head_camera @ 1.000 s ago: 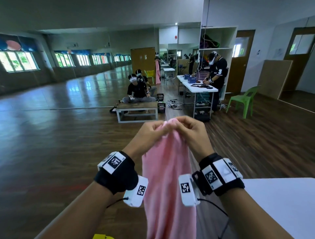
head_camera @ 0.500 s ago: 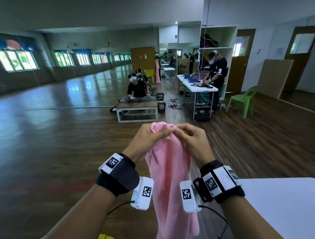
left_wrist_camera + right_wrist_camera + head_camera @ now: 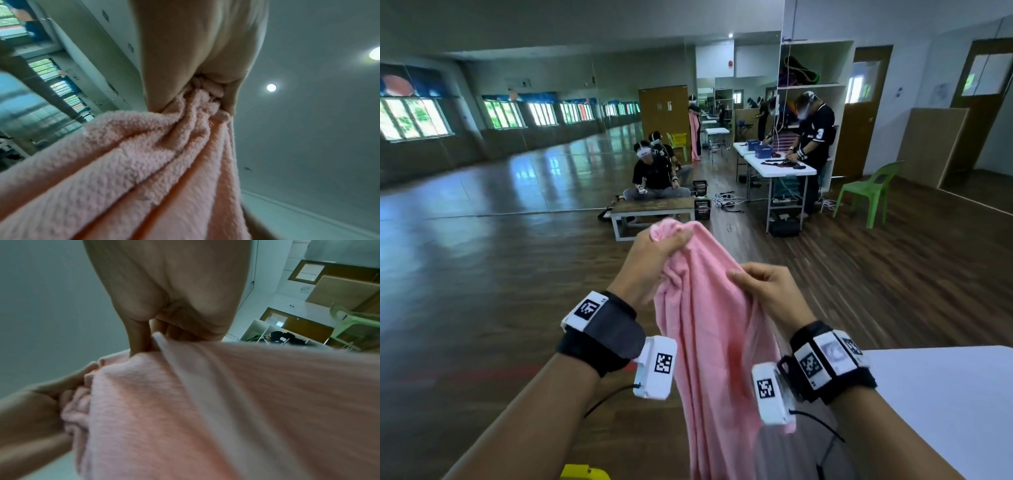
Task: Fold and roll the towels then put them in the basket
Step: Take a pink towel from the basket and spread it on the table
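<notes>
Towel (image 3: pixel 709 329) dangles off my left hand (image 3: pixel 654 260), fist bunching its top, while my right hand (image 3: pixel 767 291) pinches an edge to find a corner.

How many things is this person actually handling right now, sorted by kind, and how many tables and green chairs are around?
Pink towel, held up by the left hand and the right hand: 1
Tables (near white table, far white table, low wooden table): 3
Green chair: 1
Total: 5
</notes>
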A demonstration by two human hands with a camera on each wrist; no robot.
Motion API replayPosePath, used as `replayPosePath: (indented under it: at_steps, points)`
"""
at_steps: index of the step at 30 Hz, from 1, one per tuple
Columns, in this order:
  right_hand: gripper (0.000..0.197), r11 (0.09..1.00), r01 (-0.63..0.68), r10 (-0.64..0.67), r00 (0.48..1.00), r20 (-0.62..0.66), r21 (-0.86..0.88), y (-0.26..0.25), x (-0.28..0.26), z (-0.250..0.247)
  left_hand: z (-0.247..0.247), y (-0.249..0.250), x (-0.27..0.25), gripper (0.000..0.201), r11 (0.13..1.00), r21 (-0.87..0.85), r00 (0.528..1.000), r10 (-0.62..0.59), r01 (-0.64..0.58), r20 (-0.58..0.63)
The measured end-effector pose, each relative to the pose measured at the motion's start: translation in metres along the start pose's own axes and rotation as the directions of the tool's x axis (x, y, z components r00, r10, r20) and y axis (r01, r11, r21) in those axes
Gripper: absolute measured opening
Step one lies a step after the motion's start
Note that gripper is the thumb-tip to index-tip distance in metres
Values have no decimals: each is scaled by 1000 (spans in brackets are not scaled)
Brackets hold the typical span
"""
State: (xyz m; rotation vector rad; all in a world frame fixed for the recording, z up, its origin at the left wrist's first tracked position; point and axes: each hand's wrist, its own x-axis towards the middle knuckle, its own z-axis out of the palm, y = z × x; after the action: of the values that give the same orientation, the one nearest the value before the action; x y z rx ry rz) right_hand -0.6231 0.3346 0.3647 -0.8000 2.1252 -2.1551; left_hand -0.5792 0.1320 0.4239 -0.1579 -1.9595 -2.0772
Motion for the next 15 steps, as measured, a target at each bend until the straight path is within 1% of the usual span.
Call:
replayPosePath:
  at_steps: [1, 2, 3, 5, 6, 7, 9, 11, 12, 13, 14, 15]
  points:
    - [13, 1000, -16, 16, 1000, -10, 10, 6, -4, -4, -1, -1, 2, 19, 997, -71, 1000, -25, 24, -10]
    - [13, 1000, -4, 4, 1000, -25, 10, 8, -5, -8, 2, -3, 2, 18, 996, -78, 999, -32, 32, 1]
    - [14, 999, 32, -32, 999, -33, 0, 4, -3, -12, 8, -6, -1, 21, 999, 6, 999, -37, 36, 39]
    - [14, 991, 122, -123, 992, -11, -46, -9, 5, -18, 26, -17, -11, 32, 964, 263, 980, -78, 27, 185]
    - [14, 987, 145, -145, 989, 4, -72, -15, 10, -21, 36, -22, -13, 29, 947, 322, 971, -87, 10, 224]
    - [13, 986, 143, -142, 990, 16, -86, -18, 13, -24, 43, -23, -14, 22, 951, 310, 975, -72, 2, 212]
    - [12, 996, 59, -57, 998, 31, -63, -9, 9, -33, 45, -22, -7, 14, 976, 216, 992, -33, 7, 118]
    - [11, 997, -47, 48, 999, 19, -61, 13, -4, -49, 39, -19, 2, 12, 998, 32, 997, -47, 45, 57]
    - [12, 997, -78, 78, 997, 3, -24, 23, -12, -55, 38, -18, 5, 11, 997, -53, 998, -50, 52, 46]
    - [13, 995, -93, 93, 996, -8, 38, 27, -19, -61, 39, -21, 7, 9, 995, -83, 998, -50, 53, 39]
    - [15, 994, -76, 77, 997, -17, 73, 26, -21, -65, 45, -23, 6, 9, 998, -40, 998, -51, 53, 41]
    - [17, 997, -39, 41, 999, -19, 72, 21, -20, -69, 54, -25, 4, 16, 997, 51, 996, -55, 51, 69]
